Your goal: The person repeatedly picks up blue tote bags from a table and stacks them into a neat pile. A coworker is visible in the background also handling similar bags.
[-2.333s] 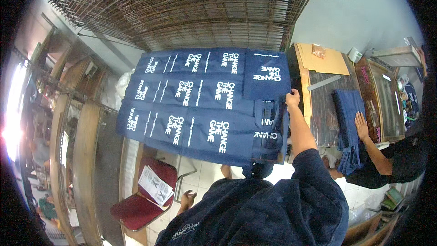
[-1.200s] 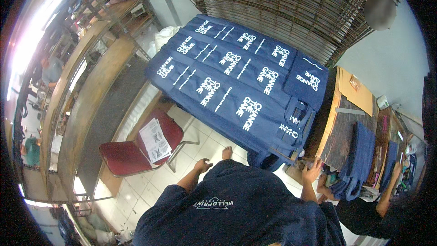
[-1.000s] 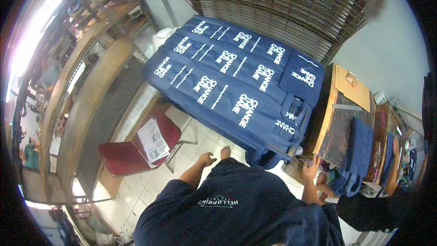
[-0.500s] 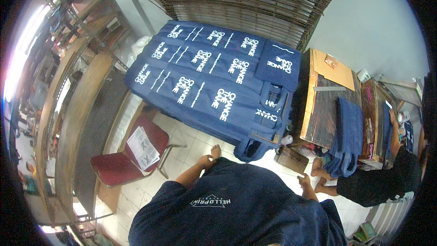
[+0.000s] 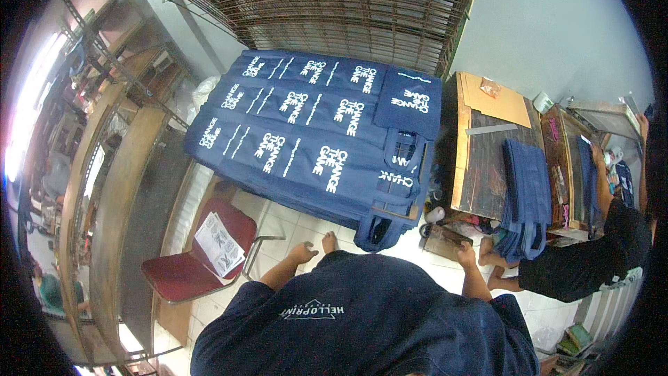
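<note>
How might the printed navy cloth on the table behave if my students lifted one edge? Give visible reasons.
The printed navy cloth would probably be floppy, since its surface is creased and a navy loop droops at the near right corner. Overlapping pieces at the right end suggest layers could slide apart. Lying flat, it seems unlikely to roll.

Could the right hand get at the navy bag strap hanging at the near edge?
Probably yes: the right hand looks empty, and nothing visible seems to block its way leftward to the navy bag strap.
</note>
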Tool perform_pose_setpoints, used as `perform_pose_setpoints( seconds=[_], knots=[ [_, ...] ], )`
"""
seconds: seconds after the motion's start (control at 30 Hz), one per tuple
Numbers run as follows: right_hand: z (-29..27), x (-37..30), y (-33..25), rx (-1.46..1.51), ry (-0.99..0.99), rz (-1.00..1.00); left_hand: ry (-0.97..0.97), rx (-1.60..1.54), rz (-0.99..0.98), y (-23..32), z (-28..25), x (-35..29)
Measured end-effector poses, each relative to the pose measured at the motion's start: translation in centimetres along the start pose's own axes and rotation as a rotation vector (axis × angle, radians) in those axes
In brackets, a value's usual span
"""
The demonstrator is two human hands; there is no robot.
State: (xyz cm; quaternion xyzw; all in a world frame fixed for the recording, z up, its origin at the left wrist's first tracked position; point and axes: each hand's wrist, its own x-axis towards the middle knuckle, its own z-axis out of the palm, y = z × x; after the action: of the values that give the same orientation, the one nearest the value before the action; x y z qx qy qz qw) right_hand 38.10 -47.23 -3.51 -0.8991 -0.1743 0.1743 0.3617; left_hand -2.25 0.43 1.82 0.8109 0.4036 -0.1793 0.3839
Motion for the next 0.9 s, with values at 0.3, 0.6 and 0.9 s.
perform_pose_setpoints(
  seconds=[0.3, 0.6, 0.9],
  knots=[
    [-0.4, -1.7, -3.0, -0.193, -0.103, 0.081, 0.039, 0.035, 0.064, 3.7, -0.4, -0.1],
    [-1.1, -4.0, -5.5, -0.236, -0.196, 0.519, -0.163, 0.096, 0.203, -4.1, 4.1, 3.0],
    [-0.8, -7.2, -6.4, -0.11, -0.021, 0.428, -0.194, 0.161, 0.317, -1.4, 1.7, 3.7]
  ],
)
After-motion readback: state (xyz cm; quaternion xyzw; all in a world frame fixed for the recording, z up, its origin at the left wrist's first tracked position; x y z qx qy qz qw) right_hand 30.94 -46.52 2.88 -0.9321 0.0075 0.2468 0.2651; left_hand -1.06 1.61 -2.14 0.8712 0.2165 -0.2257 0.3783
